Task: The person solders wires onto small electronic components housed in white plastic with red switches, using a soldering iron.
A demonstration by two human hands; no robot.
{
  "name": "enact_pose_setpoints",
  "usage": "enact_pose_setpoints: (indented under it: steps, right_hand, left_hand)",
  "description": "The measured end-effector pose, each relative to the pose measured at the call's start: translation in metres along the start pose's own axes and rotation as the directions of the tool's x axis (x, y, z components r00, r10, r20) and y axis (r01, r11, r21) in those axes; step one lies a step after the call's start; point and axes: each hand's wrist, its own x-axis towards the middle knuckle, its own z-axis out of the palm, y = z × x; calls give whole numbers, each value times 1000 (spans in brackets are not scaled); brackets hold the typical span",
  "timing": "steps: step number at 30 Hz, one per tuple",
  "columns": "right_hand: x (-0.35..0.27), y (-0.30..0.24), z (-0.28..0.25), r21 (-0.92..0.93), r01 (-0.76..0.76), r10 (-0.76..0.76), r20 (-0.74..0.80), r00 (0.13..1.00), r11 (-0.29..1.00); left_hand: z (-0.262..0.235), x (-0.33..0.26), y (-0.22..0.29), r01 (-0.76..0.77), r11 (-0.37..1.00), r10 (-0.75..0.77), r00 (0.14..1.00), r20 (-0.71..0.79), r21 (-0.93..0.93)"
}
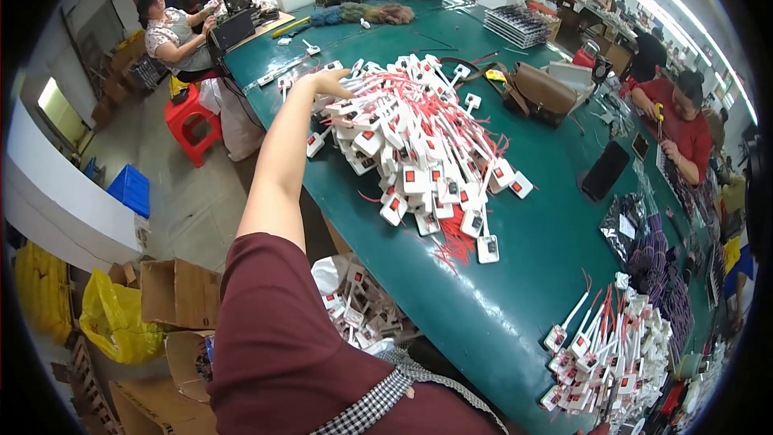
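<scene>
My left arm stretches across the table, and my left hand is at the far left edge of a big heap of white plastic switch pieces with red wires. Its fingers are extended and apart over the heap, and I see nothing held in them. The pieces have small square white bodies with red or black centres, white stems and thin red wire ends. A second bundle of the same pieces lies at the near right of the table. My right hand does not show.
The green table also bears a brown bag, a black phone and dark cable bundles. Below its edge sits a sack of white pieces. A red stool and cardboard boxes stand left. Co-workers sit far left and right.
</scene>
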Motion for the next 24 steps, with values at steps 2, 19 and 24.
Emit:
enact_pose_setpoints:
  steps: [2,19,24]
  right_hand:
    - [-7,-1,14,-24,51,-52,-29,998,998]
    - [-42,-21,85,-233,140,-161,-72,984,962]
    - [-53,-31,89,-280,134,-166,-96,981,951]
  left_hand:
    - [1,8,27,-13,998,20,992,122,-58]
    - [19,30,-12,-134,988,136,990,22,-80]
    - [41,40,-31,-290,956,269,927,-261,-48]
